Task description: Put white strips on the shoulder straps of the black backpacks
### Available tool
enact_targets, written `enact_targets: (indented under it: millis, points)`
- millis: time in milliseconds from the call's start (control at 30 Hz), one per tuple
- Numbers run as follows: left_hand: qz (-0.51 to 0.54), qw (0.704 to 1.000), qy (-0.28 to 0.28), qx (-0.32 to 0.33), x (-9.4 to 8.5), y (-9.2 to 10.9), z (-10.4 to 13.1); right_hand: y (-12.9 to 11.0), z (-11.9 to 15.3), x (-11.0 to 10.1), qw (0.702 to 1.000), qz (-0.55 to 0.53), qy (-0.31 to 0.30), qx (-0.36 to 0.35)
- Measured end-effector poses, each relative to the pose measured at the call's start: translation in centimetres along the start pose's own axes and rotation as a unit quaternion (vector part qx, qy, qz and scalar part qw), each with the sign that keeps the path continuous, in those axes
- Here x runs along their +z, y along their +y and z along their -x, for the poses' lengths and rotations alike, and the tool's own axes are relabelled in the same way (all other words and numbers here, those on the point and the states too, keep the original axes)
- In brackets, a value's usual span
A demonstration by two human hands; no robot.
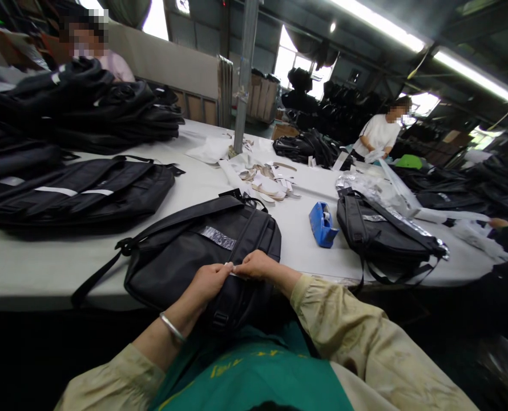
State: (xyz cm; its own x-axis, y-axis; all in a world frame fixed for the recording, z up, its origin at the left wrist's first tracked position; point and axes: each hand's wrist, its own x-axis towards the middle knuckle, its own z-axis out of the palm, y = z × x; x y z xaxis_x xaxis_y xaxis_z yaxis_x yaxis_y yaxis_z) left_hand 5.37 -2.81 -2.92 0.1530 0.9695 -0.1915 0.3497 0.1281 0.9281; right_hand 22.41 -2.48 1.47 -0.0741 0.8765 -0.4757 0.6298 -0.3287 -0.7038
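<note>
Head view: black bag (164, 262) lying straps up on the table (294, 240), close before the body. Left hand (209, 281) and right hand (257, 266) on the bag's right strap (246, 229), fingertips together, pinching a small white strip (239, 275); its wrap around the strap hidden by the fingers.

Probably light for its bulk, soft, apt to sag and wrinkle when pressed; smooth-skinned, perhaps slightly slippery, hardly fragile. Best lifted by the loop (259, 202) at its far end, steadied by a palm on the strap rather than on the sleek panel. Strip apparently thin, likely easy to crease; best taken by its ends.

Pale, smooth tabletop under the bag. Beyond the bag, paper scraps (271, 181) and a metal post (246, 74). Right of the bag, a blue dispenser (321, 225), then a second bag (386, 237). Left of the bag, more bags (87, 197), with a tall pile (121, 111) behind.

Dim workroom past the bag, lit by tube lights (378, 23) and windows (299, 60). Beyond the bag to the left, a co-worker in pink (117, 66); to the right, one in white (381, 134).
</note>
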Motion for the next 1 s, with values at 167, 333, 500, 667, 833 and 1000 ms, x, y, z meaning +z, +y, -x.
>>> enact_targets:
  millis: [167, 333, 500, 667, 833, 1000]
  points:
    - [-0.028, 1.000, 0.004, 0.005, 0.1, 0.3, -0.1, 0.7, 0.3, -0.6, 0.996, -0.048, -0.058, 0.039]
    - [-0.013, 1.000, 0.004, 0.009, -0.1, 0.6, 0.3, 1.6, 0.4, -0.4, 0.996, -0.063, -0.032, 0.055]
    - [0.043, 0.997, -0.022, -0.058, -0.9, 0.5, -0.1, 2.4, 2.0, -0.9, 0.993, -0.094, -0.023, 0.068]
    - [0.152, 0.979, -0.057, -0.120, -1.2, 0.8, -0.5, 2.6, 3.8, -0.5, 0.958, -0.267, -0.030, 0.099]
    - [0.190, 0.968, -0.062, -0.154, -1.1, 1.2, -0.1, 2.3, 2.8, 1.9, 0.917, -0.386, -0.050, 0.092]
    - [0.263, 0.927, -0.158, -0.214, -1.2, 2.0, 0.0, 2.6, 2.1, 3.4, 0.915, -0.402, 0.015, 0.040]
